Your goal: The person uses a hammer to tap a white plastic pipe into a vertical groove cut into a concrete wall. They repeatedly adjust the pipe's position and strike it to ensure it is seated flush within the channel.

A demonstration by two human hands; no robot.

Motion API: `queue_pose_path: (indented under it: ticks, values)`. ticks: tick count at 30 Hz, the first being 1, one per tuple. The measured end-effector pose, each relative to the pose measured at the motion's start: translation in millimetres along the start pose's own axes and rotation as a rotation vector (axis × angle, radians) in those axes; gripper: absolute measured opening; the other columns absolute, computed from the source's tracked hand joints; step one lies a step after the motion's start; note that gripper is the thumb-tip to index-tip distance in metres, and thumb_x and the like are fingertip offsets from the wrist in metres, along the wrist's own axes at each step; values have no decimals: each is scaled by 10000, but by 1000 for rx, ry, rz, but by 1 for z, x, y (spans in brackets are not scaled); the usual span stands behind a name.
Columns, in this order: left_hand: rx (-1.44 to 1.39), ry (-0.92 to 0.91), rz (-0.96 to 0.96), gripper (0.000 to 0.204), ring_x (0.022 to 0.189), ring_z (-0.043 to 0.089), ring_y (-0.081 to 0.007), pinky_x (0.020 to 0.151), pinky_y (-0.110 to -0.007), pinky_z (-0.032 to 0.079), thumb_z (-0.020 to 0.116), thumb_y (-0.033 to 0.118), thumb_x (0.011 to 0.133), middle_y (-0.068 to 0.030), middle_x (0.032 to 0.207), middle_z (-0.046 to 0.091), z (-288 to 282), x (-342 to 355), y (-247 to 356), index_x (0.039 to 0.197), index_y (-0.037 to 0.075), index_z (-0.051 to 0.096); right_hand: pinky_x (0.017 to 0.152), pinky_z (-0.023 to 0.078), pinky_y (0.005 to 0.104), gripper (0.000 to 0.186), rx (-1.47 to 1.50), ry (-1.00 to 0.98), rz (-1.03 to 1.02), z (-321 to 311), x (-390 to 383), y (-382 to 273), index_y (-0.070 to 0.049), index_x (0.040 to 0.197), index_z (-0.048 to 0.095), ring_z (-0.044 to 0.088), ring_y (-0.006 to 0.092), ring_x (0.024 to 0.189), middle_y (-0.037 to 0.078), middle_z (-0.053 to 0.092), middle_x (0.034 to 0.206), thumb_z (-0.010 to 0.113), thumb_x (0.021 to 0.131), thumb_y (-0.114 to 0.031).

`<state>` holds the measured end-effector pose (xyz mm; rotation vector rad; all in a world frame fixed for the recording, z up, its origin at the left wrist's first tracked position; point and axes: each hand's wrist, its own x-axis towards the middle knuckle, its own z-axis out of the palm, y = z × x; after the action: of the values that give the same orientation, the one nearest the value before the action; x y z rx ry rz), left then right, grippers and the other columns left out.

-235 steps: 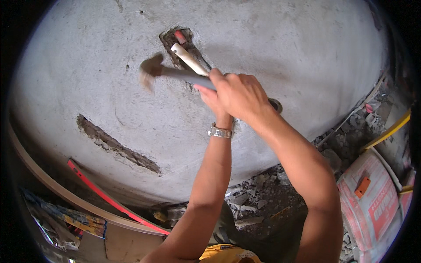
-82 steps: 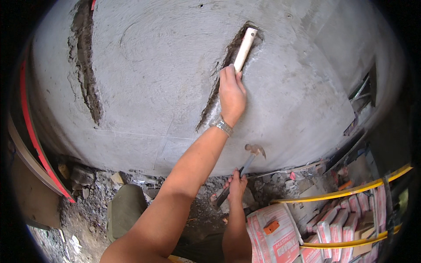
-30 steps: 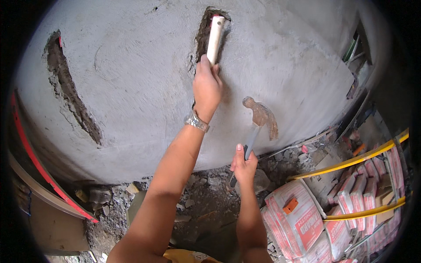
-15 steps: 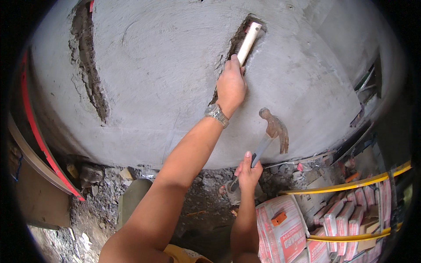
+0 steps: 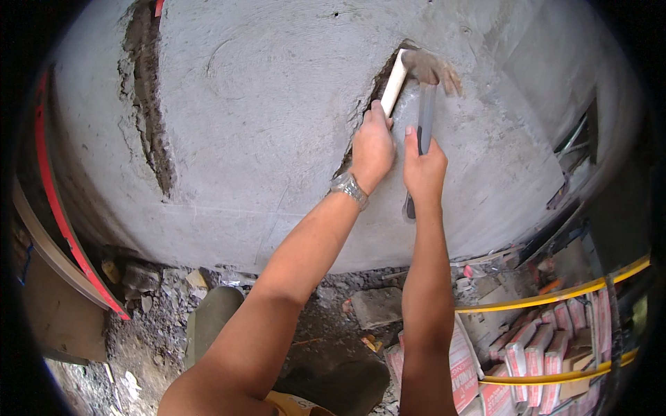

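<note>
The grey plastered wall point(image 5: 270, 118) has a rough-edged slot point(image 5: 381, 81) cut into it. My left hand point(image 5: 374, 148) is closed round a white flat bar point(image 5: 393, 87), tilted along the slot. The bar's lower end is hidden in my fingers, so I cannot tell its full kind. On its right, my right hand point(image 5: 425, 173) grips a claw hammer point(image 5: 426, 104) with a rusty head and a grey and black handle. The blurred hammer head is at the bar's upper end, seemingly touching it.
A second long slot point(image 5: 147, 97) runs down the wall at left. Rubble point(image 5: 326, 288) and a concrete block point(image 5: 378, 307) lie at its foot. A red straight bar point(image 5: 57, 201) stands far left. Stacked red and white bags point(image 5: 534, 360) and yellow rails point(image 5: 555, 295) are at right.
My right hand has swung the hammer up from low beside the wall to the upper end of the white bar. My left hand keeps its grip on the bar.
</note>
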<state>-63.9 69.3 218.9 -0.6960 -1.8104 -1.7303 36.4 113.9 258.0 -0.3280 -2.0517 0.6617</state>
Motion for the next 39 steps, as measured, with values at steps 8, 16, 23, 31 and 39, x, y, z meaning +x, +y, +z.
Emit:
queue_pose_path:
  ticks: [8,16,23,31,39]
  values:
    - [-113,-5,-5,176,874,631,-507,734,-558,501,591,103,984,-304,941,636,-2,1,8,1047,-29,494,694,540,435,401,-15,74,-84,6,0,-7,22,1014,715,712,330,709,218,720,783,642,1006,-373]
    - [-34,-79,26,176,833,622,-525,719,-577,504,611,109,974,-297,877,635,-29,3,19,1002,-26,501,697,516,389,421,80,24,107,-15,-54,-26,42,975,689,633,219,692,167,682,746,638,1019,-373]
    - [69,-136,40,227,873,637,-490,749,-551,521,610,105,982,-277,975,641,-35,-42,-11,1165,-9,540,679,497,357,415,159,4,325,-16,-110,14,33,944,676,557,133,694,93,634,706,644,1027,-373]
    - [115,-16,153,319,873,667,-471,701,-520,552,602,131,1006,-267,1055,636,-27,-18,1,1274,-16,513,568,452,318,379,278,41,421,-20,-155,42,11,862,634,519,88,601,25,571,628,654,1032,-327]
    - [118,-59,31,207,901,642,-508,759,-567,523,582,145,1017,-278,1043,648,-21,3,8,1131,-9,506,532,447,309,352,324,-22,471,-26,-147,25,-8,861,632,528,90,552,7,565,609,652,1035,-314]
